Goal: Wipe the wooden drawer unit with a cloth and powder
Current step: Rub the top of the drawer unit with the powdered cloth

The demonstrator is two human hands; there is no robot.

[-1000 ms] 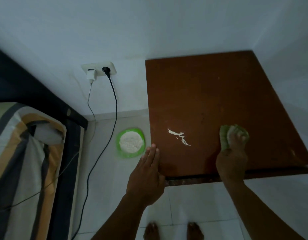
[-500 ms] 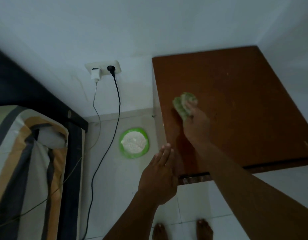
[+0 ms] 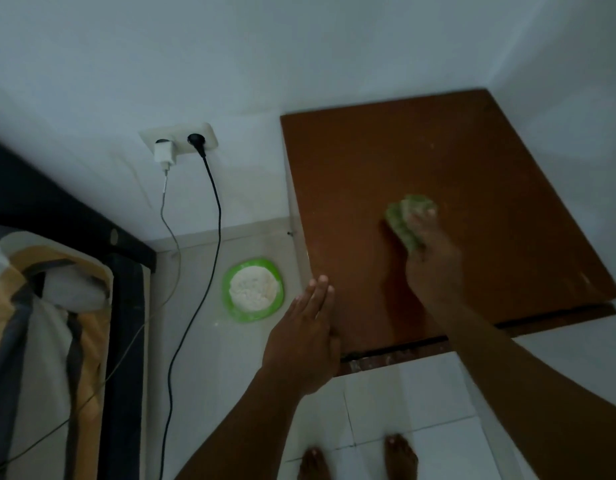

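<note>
- The right hand [image 3: 429,261] was curled over a green cloth [image 3: 405,220], fingers pressing it flat onto the top of the wooden drawer unit [image 3: 479,161], about the middle of the surface.
- The left hand [image 3: 304,341] was flat with fingers straight and close together, resting on the near left corner of the top, holding nothing.
- The brown top looked dull with faint pale smears; its near edge showed a dark gap.
- On the floor [image 3: 386,403] just left of the unit sat a green plate [image 3: 275,303] heaped with white powder [image 3: 252,287].
- On the wall further left, a socket [image 3: 209,140] held a white charger [image 3: 164,153] and a black plug [image 3: 195,140], their cables hanging down.
- A striped bed [image 3: 40,334] filled the far left side.
- Two bare feet [image 3: 400,457] stood on the floor tiles at the near edge.
</note>
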